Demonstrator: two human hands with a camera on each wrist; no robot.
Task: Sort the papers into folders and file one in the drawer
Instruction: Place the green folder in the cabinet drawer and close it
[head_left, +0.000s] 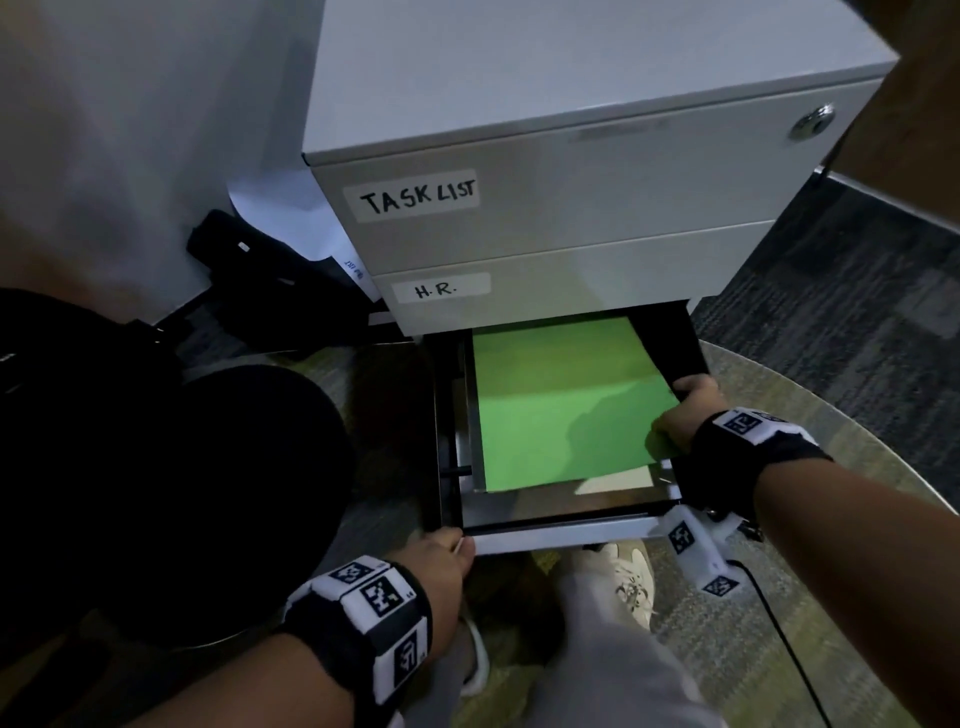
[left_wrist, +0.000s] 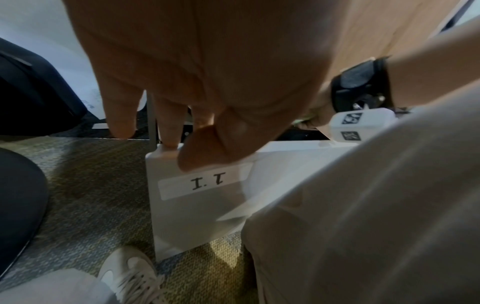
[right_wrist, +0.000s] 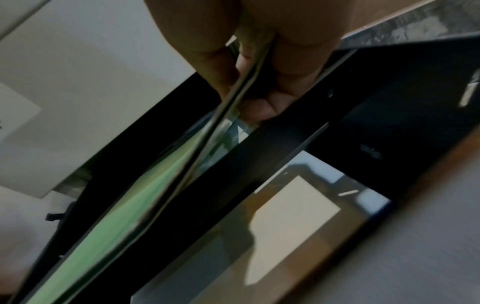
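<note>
A green folder lies tilted in the open bottom drawer of a white cabinet. My right hand pinches the folder's right edge between thumb and fingers, just inside the drawer's black right wall. In the right wrist view the folder runs edge-on from that pinch. My left hand grips the top left corner of the drawer front. The left wrist view shows this front labelled "I.T", with the thumb on its face and the fingers over its top edge.
The shut drawers above carry the labels "TASK LIST" and "H.R.". A black bag and white paper lie left of the cabinet. A black chair seat is at my left, and my shoe is under the drawer front.
</note>
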